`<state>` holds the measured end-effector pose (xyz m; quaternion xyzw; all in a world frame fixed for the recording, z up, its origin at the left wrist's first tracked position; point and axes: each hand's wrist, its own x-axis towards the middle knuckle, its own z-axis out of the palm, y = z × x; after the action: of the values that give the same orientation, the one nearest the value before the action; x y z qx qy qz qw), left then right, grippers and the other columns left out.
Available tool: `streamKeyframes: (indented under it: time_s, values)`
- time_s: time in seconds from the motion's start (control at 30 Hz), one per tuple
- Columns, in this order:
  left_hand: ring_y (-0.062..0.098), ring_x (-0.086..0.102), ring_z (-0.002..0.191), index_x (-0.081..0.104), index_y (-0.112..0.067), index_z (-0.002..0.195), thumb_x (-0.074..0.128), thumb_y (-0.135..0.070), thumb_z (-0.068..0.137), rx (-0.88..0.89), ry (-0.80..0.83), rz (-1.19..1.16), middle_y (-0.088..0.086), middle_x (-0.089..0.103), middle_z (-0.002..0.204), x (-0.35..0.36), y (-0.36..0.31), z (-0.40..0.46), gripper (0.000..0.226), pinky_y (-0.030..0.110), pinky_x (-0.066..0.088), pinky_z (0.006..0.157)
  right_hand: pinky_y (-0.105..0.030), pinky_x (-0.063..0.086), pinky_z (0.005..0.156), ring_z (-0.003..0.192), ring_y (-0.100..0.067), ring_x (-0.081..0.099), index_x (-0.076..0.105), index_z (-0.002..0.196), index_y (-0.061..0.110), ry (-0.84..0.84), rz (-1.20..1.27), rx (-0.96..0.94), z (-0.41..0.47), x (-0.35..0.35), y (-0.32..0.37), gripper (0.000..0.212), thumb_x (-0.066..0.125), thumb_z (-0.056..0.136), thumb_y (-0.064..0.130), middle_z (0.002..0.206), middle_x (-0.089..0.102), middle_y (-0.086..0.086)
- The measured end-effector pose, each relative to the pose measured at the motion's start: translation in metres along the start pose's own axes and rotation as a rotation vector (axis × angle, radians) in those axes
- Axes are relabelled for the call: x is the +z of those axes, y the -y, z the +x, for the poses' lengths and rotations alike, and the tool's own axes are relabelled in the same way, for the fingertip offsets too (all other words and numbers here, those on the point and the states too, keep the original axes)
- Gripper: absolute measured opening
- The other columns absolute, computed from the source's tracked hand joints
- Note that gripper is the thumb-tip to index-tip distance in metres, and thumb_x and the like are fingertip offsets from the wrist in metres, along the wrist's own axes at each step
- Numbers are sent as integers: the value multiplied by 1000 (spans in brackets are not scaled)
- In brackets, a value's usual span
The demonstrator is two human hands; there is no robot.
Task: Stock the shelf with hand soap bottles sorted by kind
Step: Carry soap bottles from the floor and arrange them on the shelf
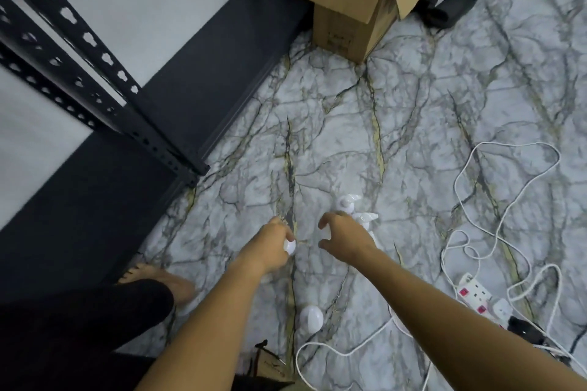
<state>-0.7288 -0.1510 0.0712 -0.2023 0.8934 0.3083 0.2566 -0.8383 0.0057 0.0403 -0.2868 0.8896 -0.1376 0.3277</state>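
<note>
Two white pump-top soap bottles stand on the marble-patterned floor: one farther off, another just behind my right hand. That hand hovers with fingers spread and curled, holding nothing. My left hand is closed around a white soap bottle, of which only a rounded white part shows below the fingers. A further white rounded bottle top stands between my forearms. The black metal shelf runs along the left, its low board bare.
An open cardboard box with orange-and-white packs stands at the far end of the shelf. White cables and a power strip lie on the floor at right. My bare foot is by the shelf edge.
</note>
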Motion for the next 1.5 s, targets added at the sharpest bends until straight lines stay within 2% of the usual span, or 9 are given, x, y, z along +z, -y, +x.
streamKeyframes:
  time_s: [0.4, 0.57, 0.7, 0.83, 0.93, 1.07, 1.27, 1.4, 1.5]
  values:
    - [21, 51, 104, 57, -21, 115, 68, -18, 85, -61, -479, 16, -1, 42, 112, -151, 1, -97, 32, 36, 48, 88, -34, 47, 76, 103, -25, 59, 62, 114, 26, -170, -168, -383, -8, -134, 157, 29, 71, 86, 24, 118, 57, -5]
    - [20, 50, 96, 55, -23, 111, 57, -8, 88, -66, -714, 40, -3, 45, 104, -223, 1, -158, 28, 35, 47, 82, -38, 54, 82, 103, -23, 62, 63, 92, 33, -256, -137, -545, -31, -186, 243, 19, 67, 81, 17, 112, 65, 1]
    - [19, 54, 93, 56, -26, 106, 51, -1, 85, -115, -883, 20, -4, 48, 102, -272, 8, -214, 33, 37, 49, 78, -40, 56, 82, 95, -19, 63, 64, 93, 29, -263, -112, -660, -58, -224, 312, 17, 71, 80, 20, 107, 66, 3]
    - [19, 56, 93, 57, -28, 106, 49, 3, 84, -140, -989, -19, -1, 55, 104, -313, 21, -272, 38, 44, 52, 82, -27, 48, 69, 86, -13, 58, 67, 94, 25, -307, -126, -803, -87, -250, 379, 15, 73, 80, 23, 95, 60, 8]
    - [17, 57, 90, 59, -24, 107, 53, 2, 85, -141, -1045, -30, -1, 59, 101, -339, 33, -316, 35, 37, 52, 80, -23, 44, 69, 82, -8, 56, 67, 94, 25, -312, -132, -912, -110, -264, 428, 16, 75, 80, 24, 99, 62, 8]
    - [9, 53, 78, 56, -27, 107, 54, -1, 88, -163, -1118, -13, -6, 54, 89, -368, 49, -380, 32, 21, 39, 61, -28, 49, 81, 94, -15, 61, 70, 103, 21, -314, -173, -1042, -146, -277, 498, 23, 77, 81, 25, 104, 64, 4]
    - [5, 52, 70, 60, -25, 106, 51, -3, 87, -247, -1237, -8, -4, 59, 87, -390, 71, -486, 30, 17, 37, 56, -17, 39, 56, 70, -4, 58, 71, 92, 24, -330, -181, -1234, -208, -281, 595, 15, 77, 79, 28, 81, 58, 13]
    - [8, 55, 67, 59, -27, 107, 52, -4, 87, -333, -1303, -7, -4, 60, 86, -396, 85, -556, 32, 15, 38, 49, -18, 41, 58, 71, -2, 58, 74, 96, 23, -293, -145, -1354, -250, -265, 654, 19, 79, 79, 29, 83, 61, 12]
    - [12, 59, 73, 59, -28, 109, 53, -6, 87, -406, -1352, -2, -5, 63, 86, -393, 98, -604, 32, 23, 47, 58, -20, 42, 60, 75, -5, 59, 73, 99, 22, -242, -138, -1425, -277, -246, 693, 22, 79, 80, 32, 84, 61, 11]
